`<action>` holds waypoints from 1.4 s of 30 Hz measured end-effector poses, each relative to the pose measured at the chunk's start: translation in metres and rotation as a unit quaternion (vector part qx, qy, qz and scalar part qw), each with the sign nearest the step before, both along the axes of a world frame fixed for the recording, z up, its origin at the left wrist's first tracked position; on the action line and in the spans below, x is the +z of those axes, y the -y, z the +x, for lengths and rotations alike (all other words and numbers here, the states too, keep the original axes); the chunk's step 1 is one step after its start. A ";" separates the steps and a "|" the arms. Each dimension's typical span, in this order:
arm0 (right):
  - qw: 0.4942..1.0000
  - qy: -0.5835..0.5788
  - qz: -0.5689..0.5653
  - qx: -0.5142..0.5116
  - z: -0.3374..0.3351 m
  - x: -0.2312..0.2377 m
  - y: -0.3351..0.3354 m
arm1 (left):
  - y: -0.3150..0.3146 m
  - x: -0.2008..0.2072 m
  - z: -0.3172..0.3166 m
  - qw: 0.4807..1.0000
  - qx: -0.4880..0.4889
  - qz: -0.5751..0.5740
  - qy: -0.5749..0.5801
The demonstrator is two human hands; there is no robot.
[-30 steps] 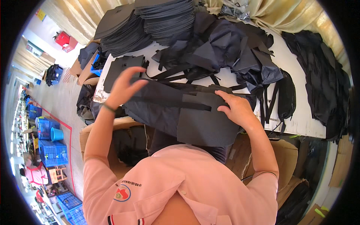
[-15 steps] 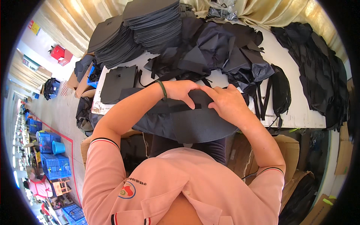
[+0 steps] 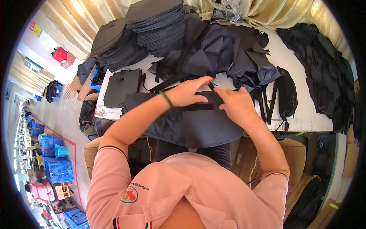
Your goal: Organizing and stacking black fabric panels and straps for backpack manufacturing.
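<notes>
A dark bag panel (image 3: 213,128) lies before me on the near table edge, its rounded end hanging toward my lap. A flat black band (image 3: 198,107) crosses it. My left hand (image 3: 189,91), with a dark green bangle (image 3: 166,99) at the wrist, is over the panel's far edge. Its curled fingertips are closed at a thin black strip (image 3: 212,85), while the thumb stands apart. From the other side my right hand (image 3: 238,107) has its fingertips at the same strip, its thumb bent toward the panel. The undersides of both hands' fingers are hidden.
Tall stacks of black panels (image 3: 156,32) stand far left, with a lower pile (image 3: 122,88) nearer. A heap of black fabric pieces (image 3: 225,45) lies behind my hands. A black pouch with straps (image 3: 286,93) sits right on the white table (image 3: 297,76); more fabric (image 3: 320,65) is draped farther right.
My fingertips have parted slightly, and the thin black strip now shows between them. Both hands have shifted a little right, and the bag panel has moved slightly the same way.
</notes>
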State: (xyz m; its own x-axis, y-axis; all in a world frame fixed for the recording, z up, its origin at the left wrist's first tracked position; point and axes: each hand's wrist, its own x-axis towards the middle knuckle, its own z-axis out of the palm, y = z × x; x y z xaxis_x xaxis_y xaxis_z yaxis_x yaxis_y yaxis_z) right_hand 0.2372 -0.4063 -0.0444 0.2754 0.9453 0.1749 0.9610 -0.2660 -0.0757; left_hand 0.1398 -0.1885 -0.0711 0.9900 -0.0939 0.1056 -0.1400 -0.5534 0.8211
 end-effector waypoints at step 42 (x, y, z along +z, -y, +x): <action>0.922 -0.187 0.325 0.103 0.140 0.197 -0.184 | -0.086 -0.043 0.037 0.968 0.247 -0.032 -0.024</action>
State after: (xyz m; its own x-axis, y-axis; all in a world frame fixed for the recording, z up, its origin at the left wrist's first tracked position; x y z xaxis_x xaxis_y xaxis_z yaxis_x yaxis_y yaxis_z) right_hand 0.3775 -0.2221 0.1524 0.2568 0.7139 0.6514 0.8609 0.1374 -0.4900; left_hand 0.1770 -0.1024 -0.1141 0.9161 0.3982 0.0476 0.1688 -0.4906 0.8549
